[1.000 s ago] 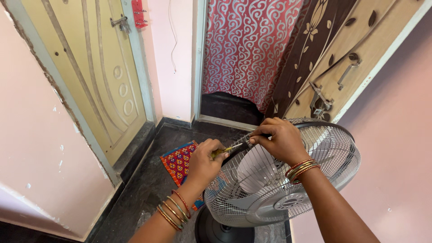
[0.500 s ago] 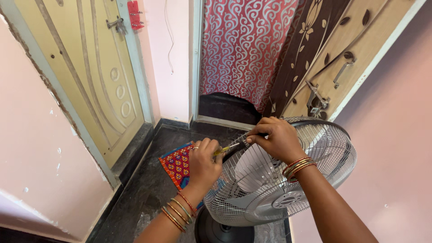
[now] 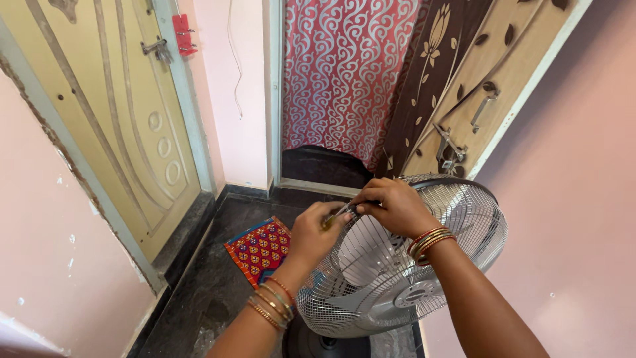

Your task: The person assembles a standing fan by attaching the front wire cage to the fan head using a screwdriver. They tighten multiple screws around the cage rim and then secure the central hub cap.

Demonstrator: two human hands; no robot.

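1. Two bare forearms, both yours, reach up from the bottom edge, each wrist ringed with thin bangles.
2. Your left hand (image 3: 317, 231) is curled closed around a small screwdriver (image 3: 336, 215) with a yellowish handle; its thin shaft points toward the fan's rim.
3. Your right hand (image 3: 392, 205) rests on the upper left edge of the silver wire fan grille (image 3: 457, 219), fingers bent and pinched narrow at the rim, right where the screwdriver's tip meets it. Whether they grip a small part there is too fine to tell.
4. Below your hands, the pedestal fan is tilted face-up, pale blades visible behind the wires, with its dark round base (image 3: 311, 341) on the floor.
5. Left of the fan, a patterned red and orange mat (image 3: 258, 248) lies on the dark stone floor (image 3: 199, 292).
6. Farther back stand a cream carved door (image 3: 112, 119) at left, a red and silver swirled curtain (image 3: 344, 73) in the doorway, and a brown leaf-patterned door (image 3: 464, 79) at right.
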